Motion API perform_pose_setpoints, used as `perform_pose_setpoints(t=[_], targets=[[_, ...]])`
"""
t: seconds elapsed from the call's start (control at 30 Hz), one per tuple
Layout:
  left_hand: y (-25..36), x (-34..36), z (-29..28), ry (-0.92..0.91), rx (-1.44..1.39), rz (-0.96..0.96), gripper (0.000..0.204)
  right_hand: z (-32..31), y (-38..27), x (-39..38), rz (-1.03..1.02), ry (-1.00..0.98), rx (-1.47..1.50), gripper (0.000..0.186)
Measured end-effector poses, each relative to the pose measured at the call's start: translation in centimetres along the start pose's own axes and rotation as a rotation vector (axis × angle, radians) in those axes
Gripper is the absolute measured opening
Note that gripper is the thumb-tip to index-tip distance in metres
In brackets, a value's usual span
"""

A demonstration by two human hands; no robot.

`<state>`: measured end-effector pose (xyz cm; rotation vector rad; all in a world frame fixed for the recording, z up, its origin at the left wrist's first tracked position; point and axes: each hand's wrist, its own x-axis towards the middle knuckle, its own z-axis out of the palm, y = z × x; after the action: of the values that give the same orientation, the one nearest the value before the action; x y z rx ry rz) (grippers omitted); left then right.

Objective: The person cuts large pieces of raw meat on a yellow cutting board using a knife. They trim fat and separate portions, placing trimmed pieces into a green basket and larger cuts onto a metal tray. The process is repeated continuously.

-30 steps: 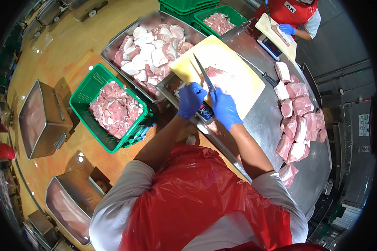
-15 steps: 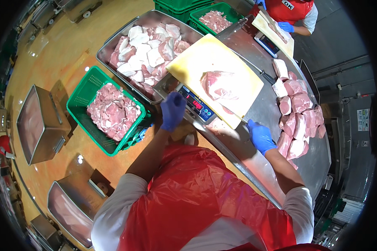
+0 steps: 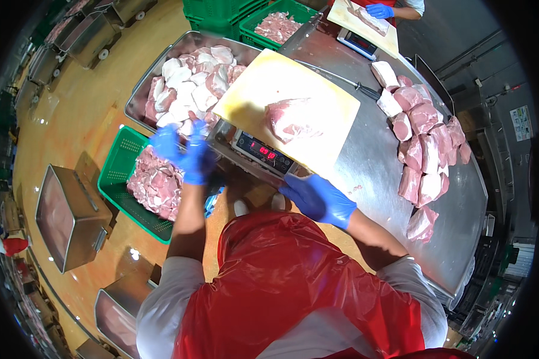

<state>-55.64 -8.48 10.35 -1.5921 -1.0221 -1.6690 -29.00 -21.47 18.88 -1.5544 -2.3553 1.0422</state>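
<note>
My left hand [image 3: 188,149], blurred, is open with fingers spread over the inner ends of the green crate [image 3: 112,179] of meat trimmings [image 3: 153,188] and the steel tub [image 3: 136,99] of meat chunks [image 3: 185,90]. My right hand [image 3: 320,200] has its fingers extended at the front edge of the yellow cutting board [image 3: 245,84], beside the scale [image 3: 260,149] with its red display; no knife shows in it. A cut of meat [image 3: 290,119] lies on the board. A rod-like tool with black handle [image 3: 368,91] lies behind the board.
Meat pieces [image 3: 425,143] pile along the right of the steel table [image 3: 371,185]. A co-worker's gloved hand [image 3: 379,10] rests at another board [image 3: 389,39]. Green crates [image 3: 209,15] stand behind. Steel carts [image 3: 72,227] stand on the floor at left.
The knife seen in my right hand is no longer visible. My left hand has moved left from the board and spread its fingers; my right hand shifted right, then back left toward the scale.
</note>
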Motion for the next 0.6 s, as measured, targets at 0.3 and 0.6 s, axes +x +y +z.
perform_pose_setpoints(t=[0.3, 0.6], targets=[[-18.7, -13.4, -23.1, -0.807, 0.71, -1.091, 0.039, 0.6, 14.3, 5.7, 0.412, 0.832, 1.312, 0.021], [-9.0, -8.5, -12.5, -0.655, 0.093, -1.033, 0.022, -10.6, -0.1, 12.4, -0.48, 0.946, 1.326, 0.031]])
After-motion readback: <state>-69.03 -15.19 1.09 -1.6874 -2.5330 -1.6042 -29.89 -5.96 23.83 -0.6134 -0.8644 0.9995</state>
